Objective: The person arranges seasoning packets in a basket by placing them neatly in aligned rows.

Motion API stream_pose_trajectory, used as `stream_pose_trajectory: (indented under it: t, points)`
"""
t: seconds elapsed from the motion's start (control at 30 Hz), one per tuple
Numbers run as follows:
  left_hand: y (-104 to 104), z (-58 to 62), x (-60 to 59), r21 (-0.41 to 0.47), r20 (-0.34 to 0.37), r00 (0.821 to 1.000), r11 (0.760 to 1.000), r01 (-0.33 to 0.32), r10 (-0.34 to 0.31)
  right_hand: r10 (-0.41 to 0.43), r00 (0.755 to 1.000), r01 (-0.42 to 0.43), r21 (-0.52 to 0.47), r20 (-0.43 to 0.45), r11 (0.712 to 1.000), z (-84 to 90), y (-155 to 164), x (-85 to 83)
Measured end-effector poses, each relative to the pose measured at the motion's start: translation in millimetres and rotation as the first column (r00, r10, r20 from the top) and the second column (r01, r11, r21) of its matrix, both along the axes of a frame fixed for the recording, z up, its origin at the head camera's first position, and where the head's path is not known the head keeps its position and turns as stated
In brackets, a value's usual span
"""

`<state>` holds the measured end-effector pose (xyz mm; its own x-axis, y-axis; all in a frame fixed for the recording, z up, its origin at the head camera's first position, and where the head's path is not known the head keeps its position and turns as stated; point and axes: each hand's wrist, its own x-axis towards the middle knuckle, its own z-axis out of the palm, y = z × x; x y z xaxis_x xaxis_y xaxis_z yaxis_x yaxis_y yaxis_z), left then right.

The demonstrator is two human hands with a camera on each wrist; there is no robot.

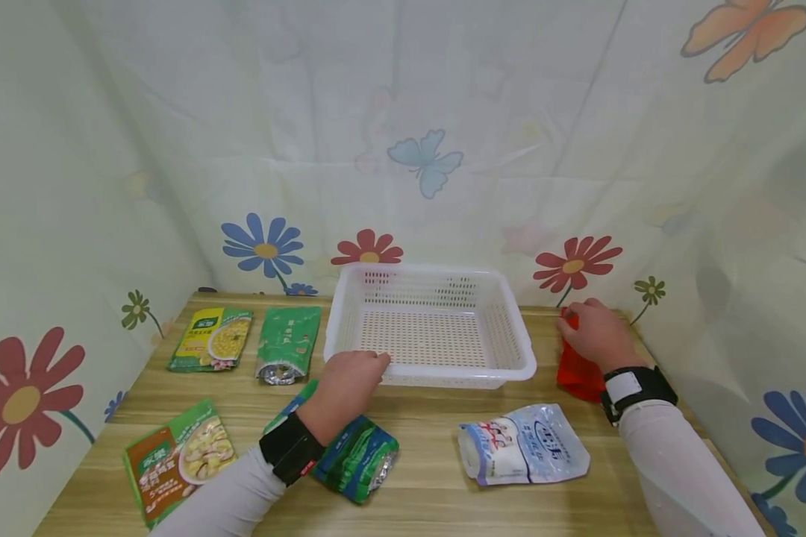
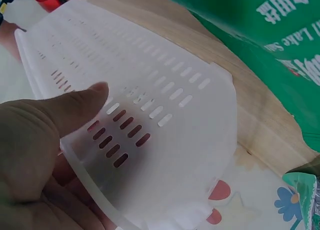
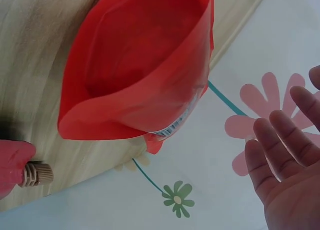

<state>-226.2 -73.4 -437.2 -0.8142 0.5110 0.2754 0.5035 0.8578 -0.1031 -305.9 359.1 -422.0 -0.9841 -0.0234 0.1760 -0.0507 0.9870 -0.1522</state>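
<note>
Blue-green packet nearest, under the left forearm; left hand gripping the white basket's front rim, thumb over it. Right hand over the red pouch, fingers straight, gripping nothing; white salt bag between.

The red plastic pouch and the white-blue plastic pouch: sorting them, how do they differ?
The red plastic pouch lies under the right hand by the table's right edge; the white-blue plastic pouch lies untouched, nearer the front. The red one looks plain, the white-blue one printed. Both rest on the wooden table.
</note>
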Motion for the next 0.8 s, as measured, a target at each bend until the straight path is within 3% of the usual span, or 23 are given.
stream_pose_trajectory:
  t: [0.17,0.5,0.8]
  points:
    - [-0.9,1.4,-0.3,-0.010,-0.019,0.999,0.999,-0.033,0.033,-0.001,1.000,0.001,-0.004,-0.007,1.000,-3.7,0.5,-2.5]
    - [-2.5,3.9,-3.8,-0.007,0.035,0.997,0.998,-0.067,0.067,-0.054,0.996,0.058,-0.059,0.066,0.997,-7.3,7.5,-9.7]
    - [0.4,1.3,-6.3,-0.020,0.022,1.000,1.000,-0.011,0.011,-0.108,0.982,0.127,-0.116,0.158,0.985,1.6,23.9,-11.2]
